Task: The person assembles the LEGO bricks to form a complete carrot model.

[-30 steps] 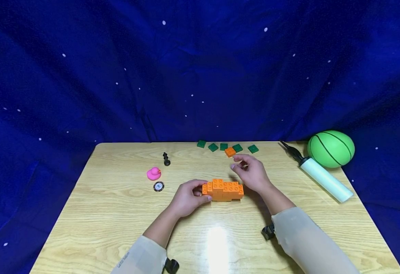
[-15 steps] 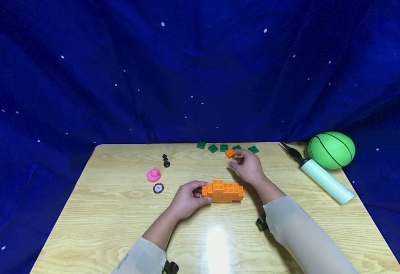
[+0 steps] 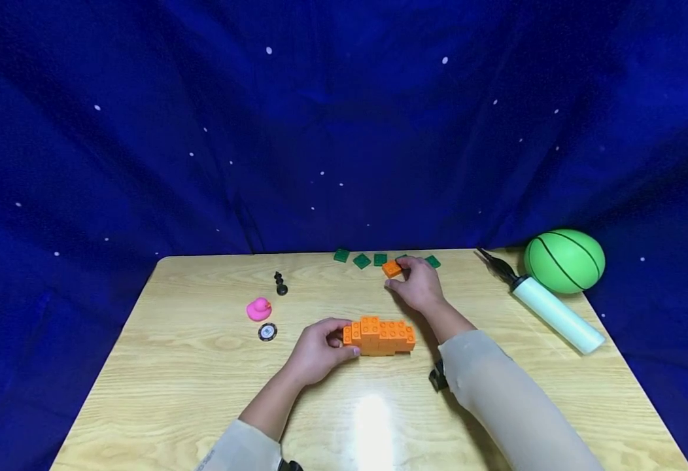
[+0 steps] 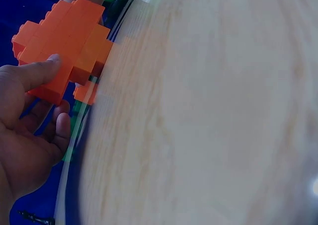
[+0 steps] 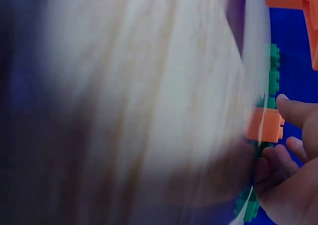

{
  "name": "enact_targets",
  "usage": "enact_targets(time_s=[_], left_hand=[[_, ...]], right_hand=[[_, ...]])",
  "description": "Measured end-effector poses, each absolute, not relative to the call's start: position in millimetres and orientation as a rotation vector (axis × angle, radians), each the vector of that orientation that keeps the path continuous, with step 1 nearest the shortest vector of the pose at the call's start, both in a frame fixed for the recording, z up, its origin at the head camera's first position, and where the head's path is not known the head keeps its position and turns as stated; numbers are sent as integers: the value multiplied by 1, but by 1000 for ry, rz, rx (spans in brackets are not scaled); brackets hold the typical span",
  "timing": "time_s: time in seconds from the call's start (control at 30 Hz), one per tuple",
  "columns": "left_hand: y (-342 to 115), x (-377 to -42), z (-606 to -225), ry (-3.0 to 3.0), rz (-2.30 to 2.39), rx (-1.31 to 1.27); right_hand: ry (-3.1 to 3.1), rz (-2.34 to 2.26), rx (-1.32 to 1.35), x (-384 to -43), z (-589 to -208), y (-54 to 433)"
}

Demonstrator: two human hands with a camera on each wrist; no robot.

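On the near-middle of the table, my left hand (image 3: 316, 352) grips the left end of a stepped build of orange toy bricks (image 3: 379, 337), thumb on the near face and fingers behind. The left wrist view shows the thumb across the flat side of this orange brick build (image 4: 62, 36). Farther back, my right hand (image 3: 419, 282) reaches to a single loose orange brick (image 3: 391, 269). Its fingertips are at the brick's right edge, while the thumb stands apart on the near side. In the right wrist view the loose orange brick (image 5: 266, 124) lies between thumb and fingers.
Several green bricks (image 3: 361, 261) line the table's back edge, one partly behind my right hand. A pink rubber duck (image 3: 258, 309), a black chess piece (image 3: 280, 284) and a poker chip (image 3: 267, 331) lie left. A green ball (image 3: 564, 261) and a hand pump (image 3: 556, 314) lie right.
My right hand has moved forward and left from above the table to the loose orange brick. My left hand keeps its grip on the brick build. The head view has shifted slightly.
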State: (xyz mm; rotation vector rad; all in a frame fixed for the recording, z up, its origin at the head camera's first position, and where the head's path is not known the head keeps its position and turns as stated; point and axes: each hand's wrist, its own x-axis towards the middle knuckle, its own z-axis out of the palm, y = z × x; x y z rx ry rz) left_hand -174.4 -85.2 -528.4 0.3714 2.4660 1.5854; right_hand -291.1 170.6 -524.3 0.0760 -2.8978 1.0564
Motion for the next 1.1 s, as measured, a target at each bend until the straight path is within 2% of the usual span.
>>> enact_targets(time_s=[0.6, 1.1], left_hand=[[-80, -169, -530, 2489, 1571, 395], [-85, -173, -529, 2490, 1573, 387]], right_hand=[[-2923, 1070, -30, -299, -527, 172], [-2907, 1082, 143, -288, -521, 177]])
